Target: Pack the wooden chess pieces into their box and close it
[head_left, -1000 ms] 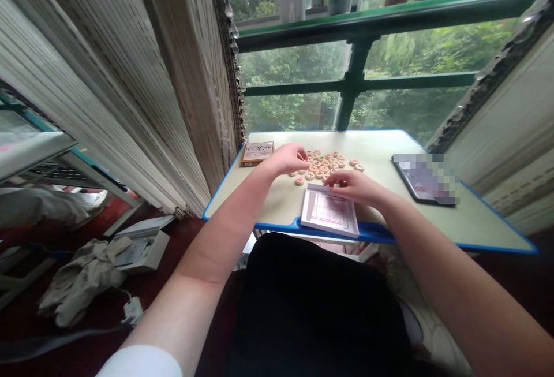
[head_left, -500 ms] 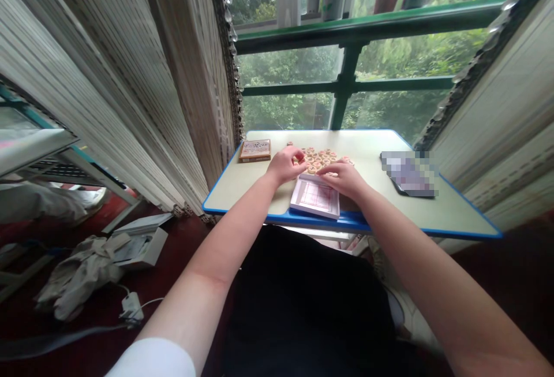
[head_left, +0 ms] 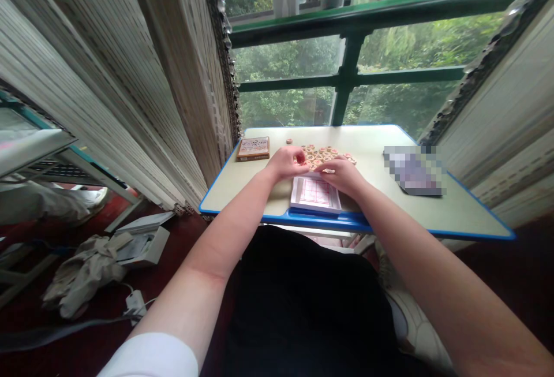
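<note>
Round wooden Chinese chess pieces [head_left: 322, 155] lie in a loose cluster on the table, with red and dark markings. My left hand [head_left: 287, 162] rests at the cluster's left side, fingers curled and thumb closed round a piece at its edge. From the right, my right hand [head_left: 341, 174] reaches over the near pieces, its fingers stretched toward the left hand; its fingertips are close to the pieces. Just in front of both hands sits a shallow white box tray [head_left: 337, 206] with a pink-lined sheet [head_left: 319, 190] inside. One single piece [head_left: 289, 141] lies apart, behind my left hand.
A brown printed box [head_left: 253, 149] lies at the table's left. A blurred-out flat dark object [head_left: 413, 172] lies on the right. The pale table [head_left: 242, 192] has a blue edge and stands against a green-framed window [head_left: 346, 77], with curtains on both sides.
The view has shifted slightly. My right hand has moved a little left along the near side of the pieces, narrowing the gap to my left hand. The tray stays in place.
</note>
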Demonstrator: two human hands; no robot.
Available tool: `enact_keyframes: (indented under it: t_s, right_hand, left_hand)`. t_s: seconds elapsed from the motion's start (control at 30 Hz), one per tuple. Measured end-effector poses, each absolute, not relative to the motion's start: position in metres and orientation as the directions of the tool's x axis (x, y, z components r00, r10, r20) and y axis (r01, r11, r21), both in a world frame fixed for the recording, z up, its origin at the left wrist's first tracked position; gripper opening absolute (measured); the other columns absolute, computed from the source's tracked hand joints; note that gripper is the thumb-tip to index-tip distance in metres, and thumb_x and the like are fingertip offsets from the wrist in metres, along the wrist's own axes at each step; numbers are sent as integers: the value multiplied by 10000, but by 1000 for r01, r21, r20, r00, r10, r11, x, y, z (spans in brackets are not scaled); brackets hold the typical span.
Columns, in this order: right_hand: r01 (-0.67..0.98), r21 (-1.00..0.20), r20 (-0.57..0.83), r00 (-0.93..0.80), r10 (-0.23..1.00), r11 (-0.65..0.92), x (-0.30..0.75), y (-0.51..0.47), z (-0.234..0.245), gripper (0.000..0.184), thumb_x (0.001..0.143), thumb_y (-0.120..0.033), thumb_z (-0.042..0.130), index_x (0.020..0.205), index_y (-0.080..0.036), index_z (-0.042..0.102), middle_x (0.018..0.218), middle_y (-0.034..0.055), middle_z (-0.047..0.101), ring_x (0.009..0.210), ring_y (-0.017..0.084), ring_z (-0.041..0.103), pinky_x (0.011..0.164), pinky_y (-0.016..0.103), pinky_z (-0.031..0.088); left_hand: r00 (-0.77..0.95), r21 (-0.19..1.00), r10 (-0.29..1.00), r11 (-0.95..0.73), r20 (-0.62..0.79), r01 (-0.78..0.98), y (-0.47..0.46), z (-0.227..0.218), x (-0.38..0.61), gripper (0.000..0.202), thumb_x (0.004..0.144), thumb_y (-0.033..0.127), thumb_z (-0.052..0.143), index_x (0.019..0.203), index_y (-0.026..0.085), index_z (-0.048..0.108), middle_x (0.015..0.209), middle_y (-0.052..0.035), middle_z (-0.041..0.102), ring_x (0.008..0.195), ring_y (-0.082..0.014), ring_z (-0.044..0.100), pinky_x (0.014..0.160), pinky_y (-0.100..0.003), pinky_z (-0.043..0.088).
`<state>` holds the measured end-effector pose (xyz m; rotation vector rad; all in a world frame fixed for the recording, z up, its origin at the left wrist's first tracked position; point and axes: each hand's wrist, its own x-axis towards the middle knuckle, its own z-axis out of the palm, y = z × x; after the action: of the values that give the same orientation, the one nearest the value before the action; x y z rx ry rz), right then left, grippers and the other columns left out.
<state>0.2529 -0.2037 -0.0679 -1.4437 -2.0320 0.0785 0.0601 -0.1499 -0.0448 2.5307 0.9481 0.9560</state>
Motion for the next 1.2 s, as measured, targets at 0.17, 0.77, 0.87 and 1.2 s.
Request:
enact_keyframes:
  t_s: [0.17,0.77,0.87,1.2]
  right_hand:
    - [834,-389,479,-181,859,393,254,-203,-69,217,723,-122,616,819,-239,771,761,8,735,847,221,589,820,320,471]
    - [838,-350,477,-225,850,419,255,-208,-68,240,748,-96,597,840,-239,765,834,-1,749,853,216,594,831,328,464]
    - [836,-338,491,-235,839,433,255,-210,-69,237,748,-106,598,837,-248,765,820,-1,748,855,217,602,820,330,471]
    - [844,-334,492,-225,841,420,257,-209,-71,206,760,-140,600,837,-236,765,824,13,749,824,222,606,825,348,468]
  left_hand:
    - [592,454,661,-749,460,483,-151,-46,62,200,619,292,684,593,144,552,610,12,565,545,-86,454,557,-224,375]
    - [620,460,703,-704,347,541,-158,-53,51,182,634,323,674,671,154,620,677,-2,594,630,-122,505,595,-246,395]
    - [621,458,719,-686,311,565,-161,-54,51,217,634,360,690,687,154,647,662,-2,598,620,-126,507,578,-250,389]
    - [630,481,718,-681,296,551,-161,-57,50,314,631,446,714,719,146,685,668,-10,613,608,-119,514,570,-242,395]
